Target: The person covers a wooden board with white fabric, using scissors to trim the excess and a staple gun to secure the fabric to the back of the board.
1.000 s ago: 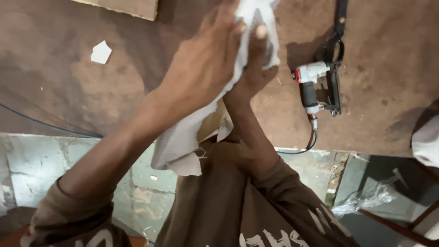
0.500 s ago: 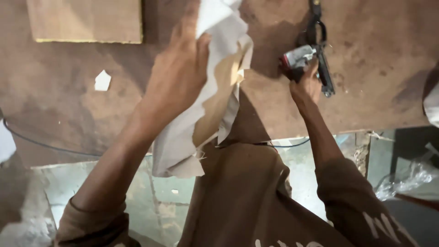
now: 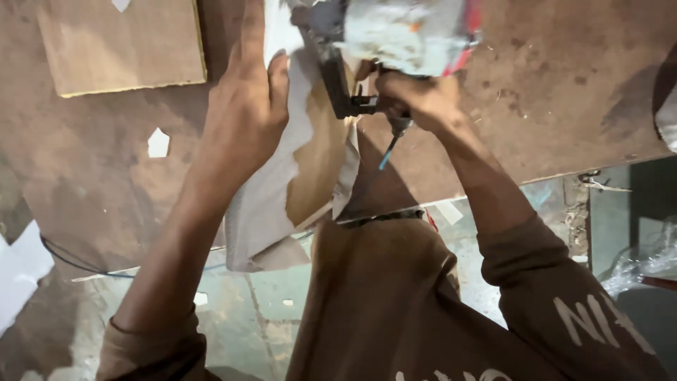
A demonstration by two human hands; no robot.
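Left hand (image 3: 243, 116) flat, fingers spread and extended, pressing white fabric (image 3: 271, 190) down on the brown surface (image 3: 564, 92); it grips nothing, just pins the sheet. Fabric is wrapped over a brown board piece (image 3: 314, 166), which shows through the gap in the middle; the near end of the bundle overhangs the surface's near edge. Right hand (image 3: 419, 99) closed around the handle of a staple gun (image 3: 395, 35), tool body whitish and grimy with a red end, black nose set against the fabric just right of the left hand. Thin blue hose (image 3: 386, 156) hangs under the grip. Cardboard panel (image 3: 123, 46) lies far left, a white scrap (image 3: 158, 143) near it.
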